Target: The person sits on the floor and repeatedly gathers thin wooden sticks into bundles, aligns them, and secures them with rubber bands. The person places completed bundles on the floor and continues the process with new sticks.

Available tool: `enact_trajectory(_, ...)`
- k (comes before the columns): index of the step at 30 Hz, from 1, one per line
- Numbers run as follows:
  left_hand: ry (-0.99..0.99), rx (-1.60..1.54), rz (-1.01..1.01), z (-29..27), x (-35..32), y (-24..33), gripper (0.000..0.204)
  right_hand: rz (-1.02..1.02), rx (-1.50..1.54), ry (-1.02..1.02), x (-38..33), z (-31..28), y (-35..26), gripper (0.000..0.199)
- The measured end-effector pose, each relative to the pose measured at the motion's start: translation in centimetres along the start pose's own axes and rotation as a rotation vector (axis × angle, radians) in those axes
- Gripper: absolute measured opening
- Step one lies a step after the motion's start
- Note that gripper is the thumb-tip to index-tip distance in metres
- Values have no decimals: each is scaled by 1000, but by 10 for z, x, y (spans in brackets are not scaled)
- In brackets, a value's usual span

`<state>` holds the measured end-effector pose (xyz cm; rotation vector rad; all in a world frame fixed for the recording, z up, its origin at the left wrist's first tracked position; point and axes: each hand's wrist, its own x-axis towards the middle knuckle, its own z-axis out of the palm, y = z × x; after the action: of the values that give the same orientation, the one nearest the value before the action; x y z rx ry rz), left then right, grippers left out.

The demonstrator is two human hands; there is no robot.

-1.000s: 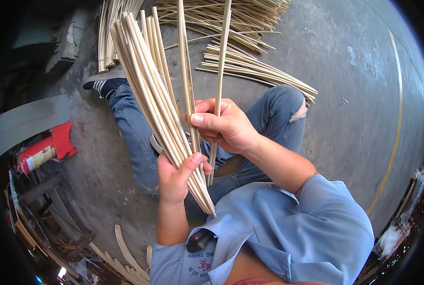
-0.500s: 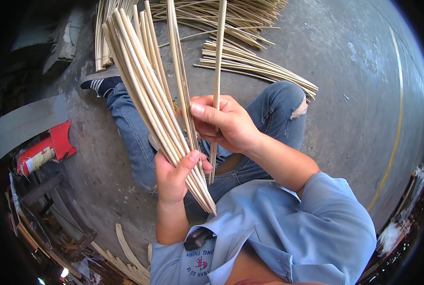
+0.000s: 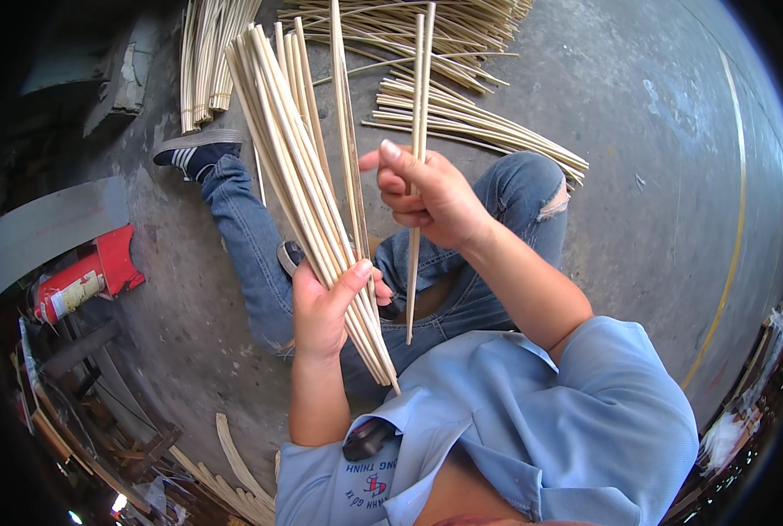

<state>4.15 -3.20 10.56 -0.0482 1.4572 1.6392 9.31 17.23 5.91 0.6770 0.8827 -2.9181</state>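
Observation:
My left hand (image 3: 325, 307) is closed around a bundle of long, pale wooden sticks (image 3: 299, 180), which slants up and away to the left. One darker-edged stick (image 3: 347, 131) stands a little apart on the bundle's right side, its lower end also in that hand. To the right, my right hand (image 3: 435, 197) grips a pair of similar wooden sticks (image 3: 421, 96), held nearly upright in the curled lower fingers. Its thumb and index finger are raised and apart, pointing toward the bundle without touching it.
Beyond my legs, a large pile of sticks (image 3: 470, 35) and a smaller row (image 3: 488, 127) lie on the grey floor. Tied bundles (image 3: 203, 70) lie at the far left. A red cylindrical object (image 3: 85, 276) is at the left, and curved wood pieces (image 3: 238, 465) are at the lower left.
My right hand has moved right and slightly up, away from the bundle, now holding two sticks visibly side by side. The bundle in my left hand has shifted slightly right.

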Motion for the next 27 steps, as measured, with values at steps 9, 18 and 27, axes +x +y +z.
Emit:
enact_trajectory(9,16,20,-21,0,4,0,20,-198,56,124,5,4,3,59)
enact_trajectory(18,-28,20,-88,-4,7,-9,19,-86,-164,29,-3,10,13,24)
enact_trajectory(27,-23,1,-8,-11,12,-13,20,-147,190,89,-3,8,20,24)
